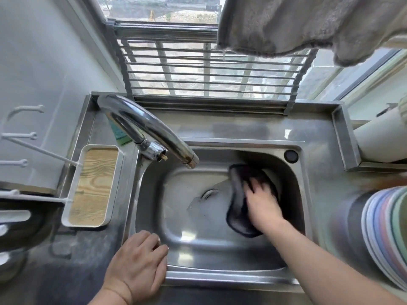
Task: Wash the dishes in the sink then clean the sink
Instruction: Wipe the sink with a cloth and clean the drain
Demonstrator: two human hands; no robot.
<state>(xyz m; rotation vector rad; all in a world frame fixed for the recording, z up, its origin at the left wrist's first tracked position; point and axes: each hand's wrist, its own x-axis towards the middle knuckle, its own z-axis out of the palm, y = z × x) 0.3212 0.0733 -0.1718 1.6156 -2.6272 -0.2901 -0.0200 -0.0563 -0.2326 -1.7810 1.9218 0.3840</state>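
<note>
One stainless sink [220, 256], centre of the frame, no dishes visible inside; basin wet, with one drain [209, 193] near its middle. One dark cloth [237, 208], right side of the basin, lying against the right wall and floor. It is judged soft, limp and light, heavier when soaked, and best handled by pressing flat under the palm or bunching its middle, as loose edges would fold over. One right hand [262, 203], on the cloth, fingers spread and pressing down; outline blurred. One left hand [137, 263], lower centre-left, resting on the sink's front-left rim, fingers together and gently bent over the edge, holding nothing. One curved faucet [145, 128], upper left of the basin. One stack of coloured plates [387, 234], right edge, count unreadable through blur. One wood-lined tray [92, 186], left of the sink. One grey towel [308, 25], upper right.
</note>
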